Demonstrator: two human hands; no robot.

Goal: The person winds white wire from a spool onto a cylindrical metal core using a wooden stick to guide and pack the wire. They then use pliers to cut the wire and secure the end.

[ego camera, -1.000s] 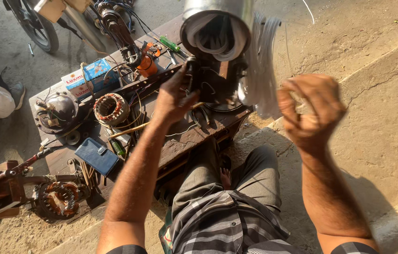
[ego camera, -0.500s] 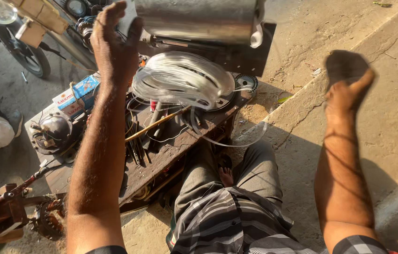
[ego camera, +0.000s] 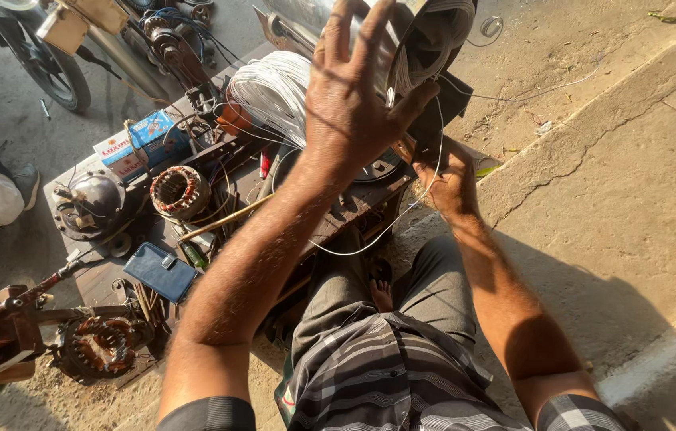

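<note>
Two small cardboard boxes lie side by side at the far left of the tabletop [ego camera: 90, 279]: a blue box [ego camera: 156, 132] and, touching its left side, a white and red box [ego camera: 116, 153], both flat and rectangular with printed faces up. Near them stand a copper-wound stator [ego camera: 180, 191] and a round metal motor housing [ego camera: 92, 203]; a dark blue wallet [ego camera: 160, 272] lies at the near edge, with a second stator [ego camera: 98, 345] further left and nearer.

The left hand [ego camera: 354, 96] is raised in the middle of the view, fingers [ego camera: 336, 36] spread wide and laid against a metal drum [ego camera: 418, 32] that carries white wire. A thick coil of white wire [ego camera: 274, 92] hangs just left of that hand. The right hand [ego camera: 450, 179] is lower and to the right, fingers curled around a thin strand of wire [ego camera: 422, 195] that loops down toward the lap.

Half a second ago the left hand was up at the far left, away from the drum, and the right hand was lifted at the right over the concrete; both have since come in to the drum and wire, and the coil now sits higher.
</note>
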